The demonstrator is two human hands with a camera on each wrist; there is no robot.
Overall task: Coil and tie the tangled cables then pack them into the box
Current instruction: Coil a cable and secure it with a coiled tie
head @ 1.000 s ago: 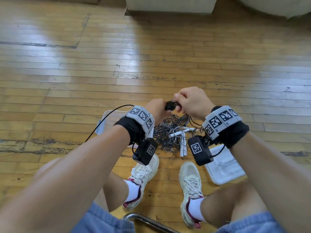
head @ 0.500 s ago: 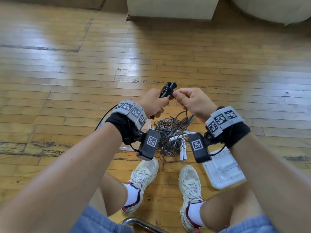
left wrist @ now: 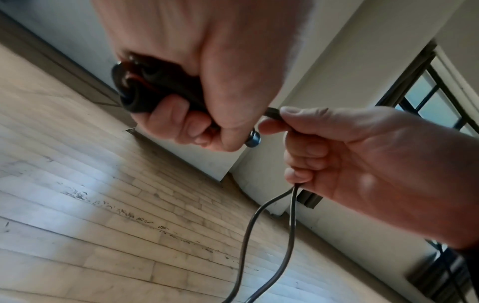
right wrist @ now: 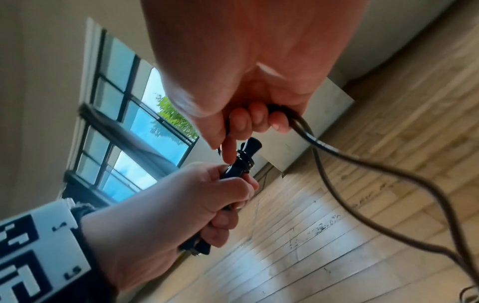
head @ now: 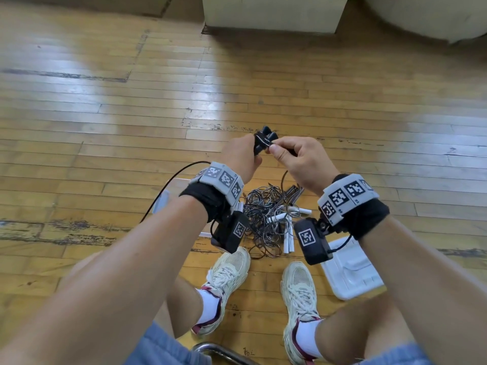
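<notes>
Cable bundle (head: 264, 141) gripped in left hand (head: 241, 156) above tangled pile (head: 268, 219); loose end pinched by right hand (head: 297, 162). Tying underway. Pile untouched, nothing seen packed; white box (head: 353, 272) beside pile.

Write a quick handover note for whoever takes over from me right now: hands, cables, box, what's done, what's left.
Left hand: grips the folded black cable bundle, raised above the floor.
Right hand: pinches the same cable's loose end next to the bundle; two strands hang below it.
Tangled pile of dark cables and white connectors: on the wooden floor ahead of the shoes.
White plastic tray: on the floor at the right, nothing visibly in it.
Done: one cable bunched, tie not finished.
Left: finish the tie, pack it, then the rest of the pile.
</notes>
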